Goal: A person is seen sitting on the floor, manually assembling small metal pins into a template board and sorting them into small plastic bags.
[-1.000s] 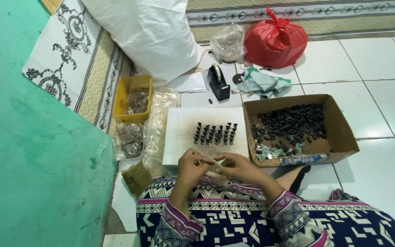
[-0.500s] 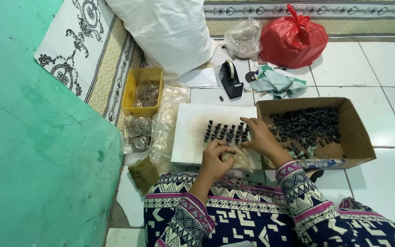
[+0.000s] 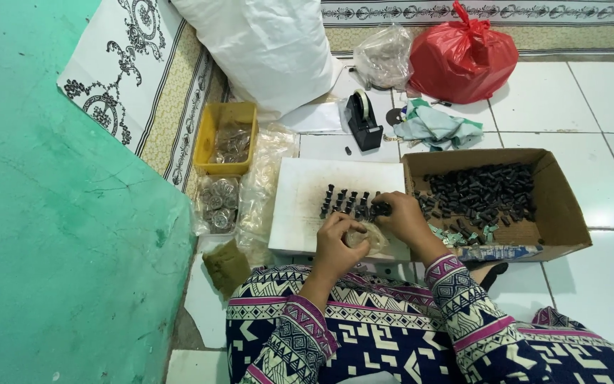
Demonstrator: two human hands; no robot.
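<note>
Fingers of the right hand (image 3: 401, 217) pinch a small black piece (image 3: 381, 209); the left hand (image 3: 337, 238) fingers curl around a crumpled clear plastic bag (image 3: 365, 236) just beside.

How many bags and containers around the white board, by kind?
Red plastic bag: 1
Clear plastic bag behind the tape dispenser: 1
Large white sack: 1
Cardboard box of small dark parts: 1
Yellow tray: 1
Total: 5
</note>
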